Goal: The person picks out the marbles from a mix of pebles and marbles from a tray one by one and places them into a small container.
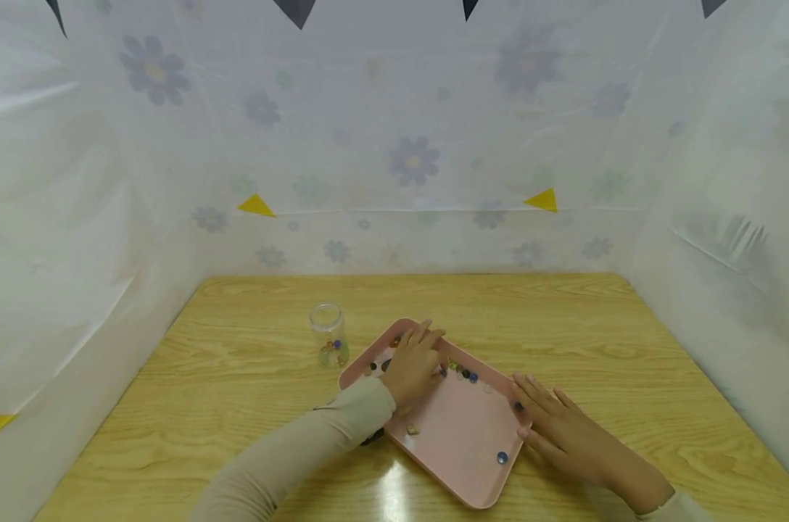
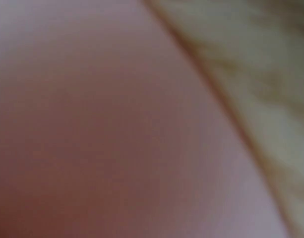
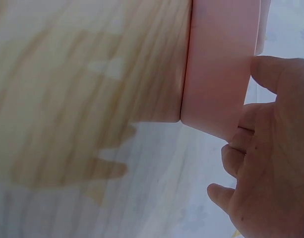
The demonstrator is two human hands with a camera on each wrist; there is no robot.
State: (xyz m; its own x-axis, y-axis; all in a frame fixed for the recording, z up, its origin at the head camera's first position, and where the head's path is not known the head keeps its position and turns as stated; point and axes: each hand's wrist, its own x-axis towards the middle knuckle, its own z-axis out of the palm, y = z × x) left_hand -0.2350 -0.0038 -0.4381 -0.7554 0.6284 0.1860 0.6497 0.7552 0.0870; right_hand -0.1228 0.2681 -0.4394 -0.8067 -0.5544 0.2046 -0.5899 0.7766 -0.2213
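My left hand [image 1: 415,371] reaches into a pink tray [image 1: 463,442], its back upward and several fingers spread. Its bent index finger comes down beside a dark marble [image 1: 443,373]; I cannot tell whether finger and thumb pinch anything. The left wrist view shows only blurred pink and a strip of table. My right hand [image 1: 564,435] rests at the tray's right corner with extended fingers, thumb touching the rim [image 3: 253,52]. A row of marbles, among them a blue marble [image 1: 473,378], lies along the far wall; another blue marble [image 1: 502,457] sits near the right side.
A clear jar [image 1: 326,330] with several marbles in its bottom stands left of the tray on the wooden table [image 1: 270,319]. A tan marble [image 1: 412,430] lies by the tray's near left wall. Flower-patterned sheeting [image 1: 342,145] encloses the table's back and sides.
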